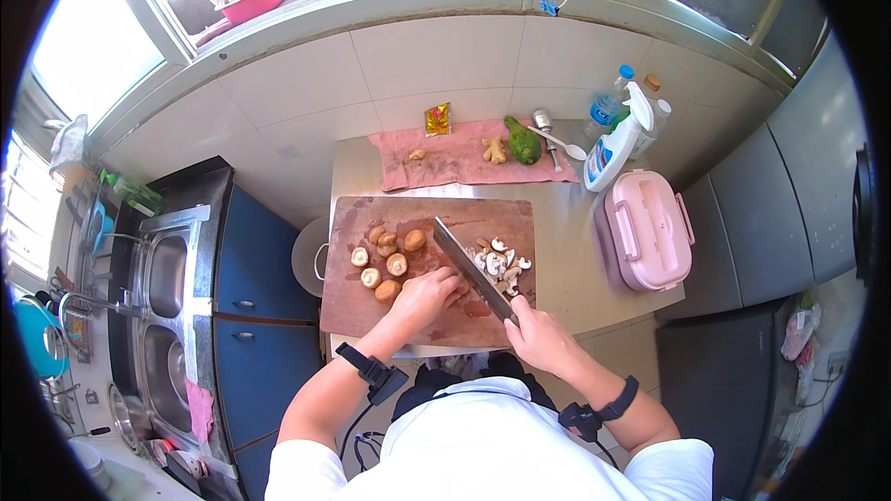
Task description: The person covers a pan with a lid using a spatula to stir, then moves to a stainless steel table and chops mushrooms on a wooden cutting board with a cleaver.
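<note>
My right hand (537, 335) grips the handle of a cleaver (473, 271), whose blade slants up and left over a wooden cutting board (348, 306). Beside the blade, the bent fingers of my left hand (433, 294) press on a brown mushroom (456, 287), mostly covered by them. Several whole brown mushrooms (397, 264), some with pale undersides up, lie to the left on the board. Sliced mushrooms (495, 263) are heaped on the blade's right side. The spot where the cleaver's edge meets the mushroom is hidden.
Behind the board, a pink cloth (459, 170) bears ginger (495, 151), a green vegetable (522, 142), a white spoon (567, 147) and a peeler-like tool (550, 132). A spray bottle (609, 153) and a pink lidded box (651, 229) stand right. A bucket (306, 257) and a double sink (167, 278) are left.
</note>
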Available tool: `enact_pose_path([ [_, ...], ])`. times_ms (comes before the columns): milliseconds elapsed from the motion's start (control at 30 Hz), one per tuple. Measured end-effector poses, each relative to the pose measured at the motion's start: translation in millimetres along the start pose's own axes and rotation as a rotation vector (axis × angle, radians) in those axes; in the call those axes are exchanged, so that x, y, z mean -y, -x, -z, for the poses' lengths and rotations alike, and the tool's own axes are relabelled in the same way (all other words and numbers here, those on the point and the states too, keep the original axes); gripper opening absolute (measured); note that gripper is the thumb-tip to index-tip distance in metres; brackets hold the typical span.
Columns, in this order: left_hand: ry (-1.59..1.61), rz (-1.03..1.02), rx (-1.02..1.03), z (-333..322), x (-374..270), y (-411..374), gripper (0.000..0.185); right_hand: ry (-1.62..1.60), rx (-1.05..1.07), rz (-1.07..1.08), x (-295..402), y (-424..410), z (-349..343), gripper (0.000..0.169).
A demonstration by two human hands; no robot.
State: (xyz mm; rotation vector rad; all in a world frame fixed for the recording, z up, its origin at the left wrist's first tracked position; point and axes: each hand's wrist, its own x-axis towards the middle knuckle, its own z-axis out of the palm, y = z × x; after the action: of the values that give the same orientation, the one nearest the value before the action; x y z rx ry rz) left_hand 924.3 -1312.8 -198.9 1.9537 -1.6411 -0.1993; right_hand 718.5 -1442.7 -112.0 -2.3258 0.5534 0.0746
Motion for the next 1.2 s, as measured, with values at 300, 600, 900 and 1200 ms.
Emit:
enact_pose_path([
  [300, 0.031, 0.013, 0.027, 5, -4, -3, 0.019, 0.048, 0.059, -0.021, 0, 1, -3, 0.021],
  [600, 0.062, -0.008, 0.02, 6, -1, -4, 0.017, -0.022, -0.011, -0.007, -8, -4, -14, 0.022],
  [900, 0.074, 0.007, 0.03, 4, 1, -2, 0.017, 0.007, 0.065, -0.041, -1, 2, -3, 0.022],
  [1200, -0.017, -0.002, -0.068, 2, -6, 5, 0.016, -0.043, -0.01, 0.006, -14, -14, -25, 0.022],
])
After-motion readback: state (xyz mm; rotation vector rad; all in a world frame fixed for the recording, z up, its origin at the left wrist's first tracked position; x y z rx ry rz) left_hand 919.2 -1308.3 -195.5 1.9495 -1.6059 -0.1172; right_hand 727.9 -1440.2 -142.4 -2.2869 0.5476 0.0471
